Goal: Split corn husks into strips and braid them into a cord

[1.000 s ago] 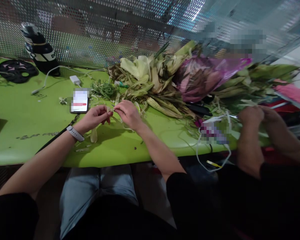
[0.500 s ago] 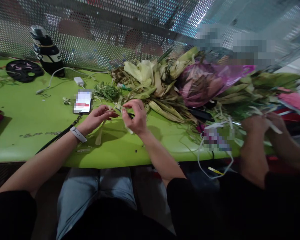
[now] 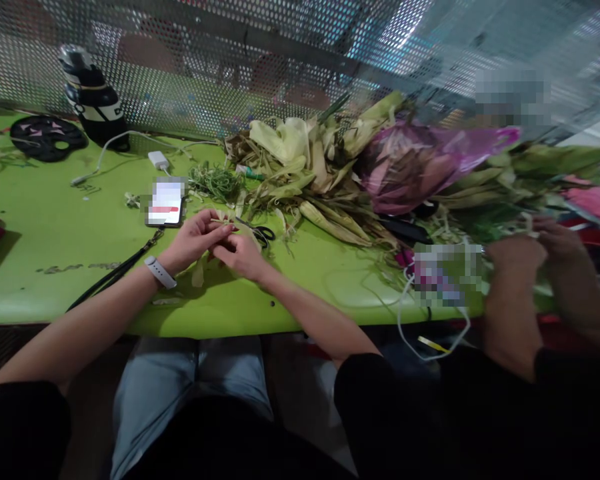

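Note:
My left hand [image 3: 194,235] is closed in a pinch on a pale corn husk strip [image 3: 198,275], part of which hangs below the fingers. My right hand [image 3: 241,256] meets it from the right, fingertips bent against the same strip; thumbs and fingers nearly touch. Just behind my right hand lies a pair of scissors [image 3: 266,233] with black handles, its blades partly hidden by husk. Beyond my hands is a small heap of thin green strips [image 3: 215,181]. A phone [image 3: 166,201] with a lit screen lies beside my left hand.
Dried corn husks [image 3: 325,173] and a pink plastic bag [image 3: 410,167] fill the back right of the green table [image 3: 100,233]. A black bottle [image 3: 96,107] and a black mask [image 3: 48,139] stand back left. At right, a co-worker's hands [image 3: 520,257] hold pale strips.
My right hand has moved left and down to join my left hand at the husk strip. The scissors' black handles now show more fully.

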### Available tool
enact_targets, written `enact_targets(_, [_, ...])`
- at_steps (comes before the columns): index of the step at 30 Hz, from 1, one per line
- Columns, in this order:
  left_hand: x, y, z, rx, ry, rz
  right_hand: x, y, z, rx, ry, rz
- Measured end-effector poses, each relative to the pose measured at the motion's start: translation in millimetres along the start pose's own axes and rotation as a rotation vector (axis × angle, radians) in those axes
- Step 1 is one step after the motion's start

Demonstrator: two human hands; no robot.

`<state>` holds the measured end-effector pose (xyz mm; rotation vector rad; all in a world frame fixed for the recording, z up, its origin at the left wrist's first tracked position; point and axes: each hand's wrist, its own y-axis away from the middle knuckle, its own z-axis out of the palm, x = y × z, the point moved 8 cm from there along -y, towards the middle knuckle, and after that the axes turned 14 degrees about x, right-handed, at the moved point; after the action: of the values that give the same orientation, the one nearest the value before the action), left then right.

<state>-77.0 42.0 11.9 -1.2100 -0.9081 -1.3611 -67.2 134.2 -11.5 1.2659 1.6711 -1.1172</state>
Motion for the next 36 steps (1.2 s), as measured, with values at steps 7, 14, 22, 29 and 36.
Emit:
enact_targets(7, [7, 5, 5.5, -0.046, 0.037, 0.015, 1, 1, 14, -0.125, -0.377, 0.137])
enact_targets(14, [2, 0, -2.7, 0.052, 0.028, 0.006, 3, 2, 11, -0.097, -0.364, 0.161])
enact_targets(22, [6, 3, -0.6, 0.027, -0.037, -0.024, 7, 0, 11, -0.151, -0.281, 0.157])
enact_targets(29, [3, 1, -2.9, 0.039, -0.098, -0.021, 3, 5, 12, -0.293, -0.283, 0.150])
enact_targets(36, [4, 0, -4.1, 0.047, -0.121, 0.033, 6, 6, 11, -0.335, -0.255, 0.175])
